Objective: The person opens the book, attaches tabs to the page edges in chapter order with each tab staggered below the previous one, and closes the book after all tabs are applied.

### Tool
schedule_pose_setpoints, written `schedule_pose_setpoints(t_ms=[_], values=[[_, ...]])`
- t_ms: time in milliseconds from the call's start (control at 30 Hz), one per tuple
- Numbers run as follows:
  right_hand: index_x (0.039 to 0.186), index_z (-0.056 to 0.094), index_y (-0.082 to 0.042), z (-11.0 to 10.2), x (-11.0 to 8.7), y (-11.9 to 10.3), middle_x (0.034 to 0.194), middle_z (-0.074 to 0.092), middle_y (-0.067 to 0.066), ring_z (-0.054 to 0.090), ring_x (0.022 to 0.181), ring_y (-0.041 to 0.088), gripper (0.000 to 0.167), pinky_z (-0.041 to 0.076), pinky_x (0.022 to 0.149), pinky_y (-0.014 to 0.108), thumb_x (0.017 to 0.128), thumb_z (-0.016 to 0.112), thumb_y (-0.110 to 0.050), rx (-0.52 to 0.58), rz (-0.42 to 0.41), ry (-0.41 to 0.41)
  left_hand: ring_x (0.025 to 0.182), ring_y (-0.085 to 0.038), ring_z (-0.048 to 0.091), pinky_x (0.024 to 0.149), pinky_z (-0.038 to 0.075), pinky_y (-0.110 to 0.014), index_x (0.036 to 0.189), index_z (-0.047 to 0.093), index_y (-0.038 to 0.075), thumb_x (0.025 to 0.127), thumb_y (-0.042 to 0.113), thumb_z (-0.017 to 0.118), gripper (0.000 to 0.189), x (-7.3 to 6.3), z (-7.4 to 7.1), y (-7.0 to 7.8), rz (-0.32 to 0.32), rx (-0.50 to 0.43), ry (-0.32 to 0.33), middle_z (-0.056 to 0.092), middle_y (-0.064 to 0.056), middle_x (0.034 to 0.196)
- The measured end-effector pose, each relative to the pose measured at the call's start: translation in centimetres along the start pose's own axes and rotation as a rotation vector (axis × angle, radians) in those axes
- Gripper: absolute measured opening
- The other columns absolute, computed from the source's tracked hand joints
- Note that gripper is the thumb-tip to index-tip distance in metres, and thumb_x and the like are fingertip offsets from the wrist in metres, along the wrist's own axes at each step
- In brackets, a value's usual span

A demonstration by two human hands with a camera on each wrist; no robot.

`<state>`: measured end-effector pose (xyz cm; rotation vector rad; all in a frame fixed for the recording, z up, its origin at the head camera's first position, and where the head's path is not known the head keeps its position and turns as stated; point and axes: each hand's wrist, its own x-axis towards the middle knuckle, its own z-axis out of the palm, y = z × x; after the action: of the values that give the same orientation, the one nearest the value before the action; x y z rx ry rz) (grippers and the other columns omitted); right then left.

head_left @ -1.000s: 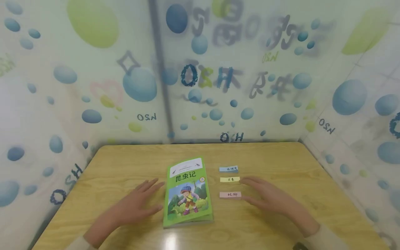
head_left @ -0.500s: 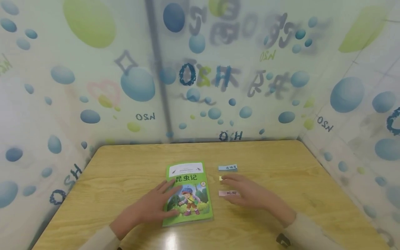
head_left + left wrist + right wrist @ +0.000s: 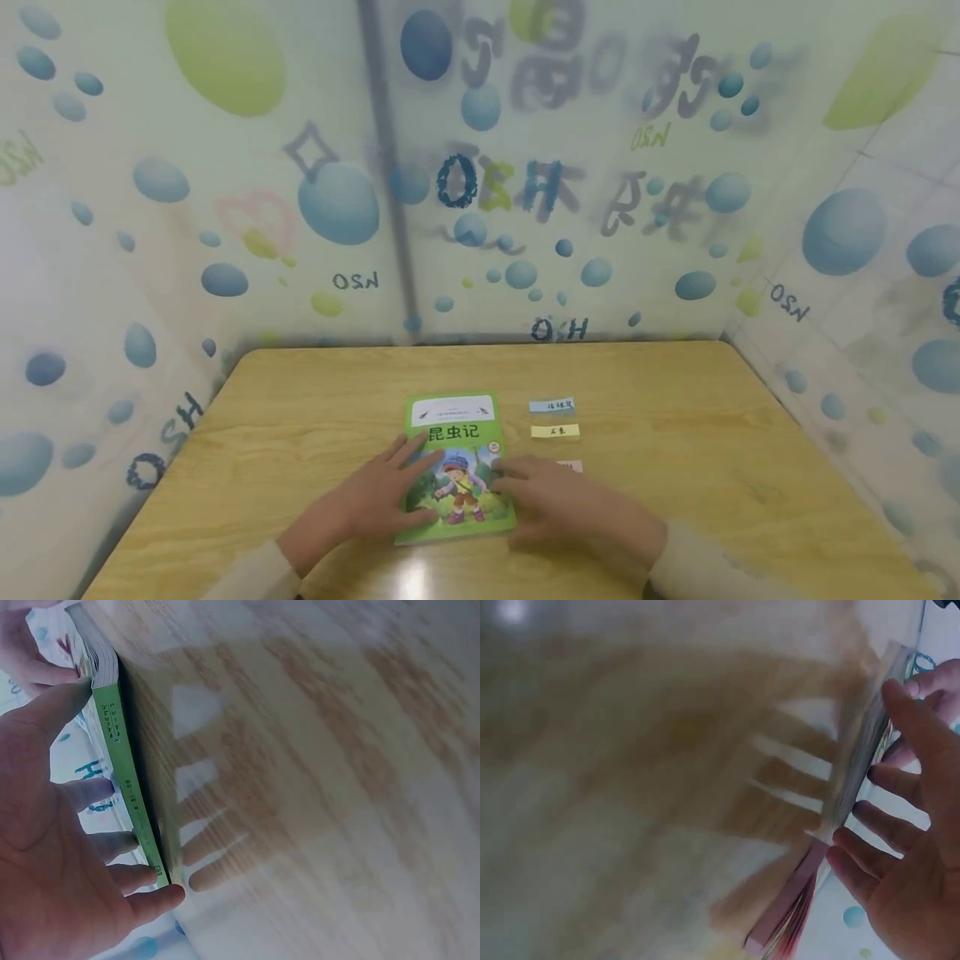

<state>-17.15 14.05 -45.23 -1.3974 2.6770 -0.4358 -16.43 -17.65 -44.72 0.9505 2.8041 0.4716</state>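
Note:
A green paperback book (image 3: 450, 411) with a cartoon child on its cover lies on the wooden table. Spread fingers of my left hand (image 3: 367, 504) reach over its left side; the left wrist view has that hand along the green spine (image 3: 124, 765). At the opposite side, my right hand (image 3: 573, 512) has its fingertips at the book's right edge, alongside the page edges (image 3: 870, 742) in the right wrist view. Neither hand curls round the book. Right of it lie blue (image 3: 552, 406) and yellow (image 3: 555, 432) paper slips with handwriting, and a pink slip (image 3: 572, 465) partly covered by my right hand.
The wooden tabletop (image 3: 322, 383) ends at a back edge against a translucent wall (image 3: 480, 292) printed with blue and green bubbles. Similar panels stand at left and right. A pink stack with coloured edges (image 3: 784, 904) shows beside the book in the right wrist view.
My left hand has come right, from beside the book to over its left side. My right hand has moved left from the slips to the book's right edge. The book sits straighter.

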Motion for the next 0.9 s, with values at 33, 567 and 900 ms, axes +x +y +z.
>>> schedule_pose_setpoints(t_ms=[33, 567, 900], values=[[0.145, 0.056, -0.018, 0.1, -0.1, -0.2, 0.154, 0.044, 0.003, 0.044, 0.138, 0.025, 0.066, 0.038, 0.110, 0.045, 0.089, 0.075, -0.048, -0.020, 0.000, 0.001, 0.141, -0.058, 0.023, 0.103, 0.034, -0.070, 0.157, 0.039, 0.011, 0.095, 0.062, 0.058, 0.082, 0.0, 0.0, 0.0, -0.003, -0.002, -0.001, 0.021, -0.025, 0.162], [0.135, 0.063, -0.011, -0.4, 0.1, -1.2, 0.146, 0.053, 0.011, 0.053, 0.130, 0.026, 0.063, 0.043, 0.106, 0.043, 0.088, 0.074, -0.051, -0.142, -0.042, 0.037, 0.139, -0.059, 0.025, 0.104, 0.035, -0.068, 0.155, 0.042, 0.011, 0.095, 0.061, 0.061, 0.081, 0.0, 0.0, 0.6, 0.003, 0.016, 0.014, 0.023, -0.026, 0.161], [0.130, 0.067, -0.012, -0.9, 1.0, -1.0, 0.142, 0.057, 0.010, 0.059, 0.121, 0.023, 0.060, 0.048, 0.101, 0.037, 0.085, 0.078, -0.050, -0.119, -0.050, -0.007, 0.142, -0.057, 0.022, 0.105, 0.035, -0.067, 0.158, 0.039, 0.012, 0.096, 0.062, 0.058, 0.082, -0.1, 0.0, 0.7, -0.028, 0.034, -0.015, 0.020, -0.025, 0.163]])
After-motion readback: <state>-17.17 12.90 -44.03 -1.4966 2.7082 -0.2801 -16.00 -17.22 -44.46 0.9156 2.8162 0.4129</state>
